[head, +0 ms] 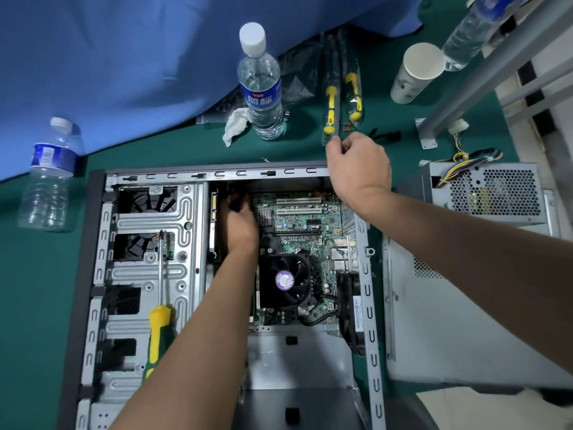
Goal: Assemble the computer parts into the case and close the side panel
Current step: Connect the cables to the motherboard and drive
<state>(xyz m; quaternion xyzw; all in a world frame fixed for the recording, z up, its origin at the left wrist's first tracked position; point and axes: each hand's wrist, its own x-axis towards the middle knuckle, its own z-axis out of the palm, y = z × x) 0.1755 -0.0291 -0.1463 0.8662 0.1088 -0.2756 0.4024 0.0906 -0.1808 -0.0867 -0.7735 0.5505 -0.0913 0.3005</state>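
Note:
The open computer case lies flat on the green table. Its motherboard and black CPU cooler sit inside. My left hand reaches into the case at the board's far left corner, fingers curled round a dark part whose shape is hidden in shadow. My right hand hovers over the case's far edge with fingers curled, pinching the near end of a bagged screwdriver. The power supply and the grey side panel lie outside, right of the case.
A green-and-yellow screwdriver lies on the drive cage. Behind the case stand a water bottle, a paper cup and a crumpled tissue. An emptier bottle lies at left. Blue cloth covers the back.

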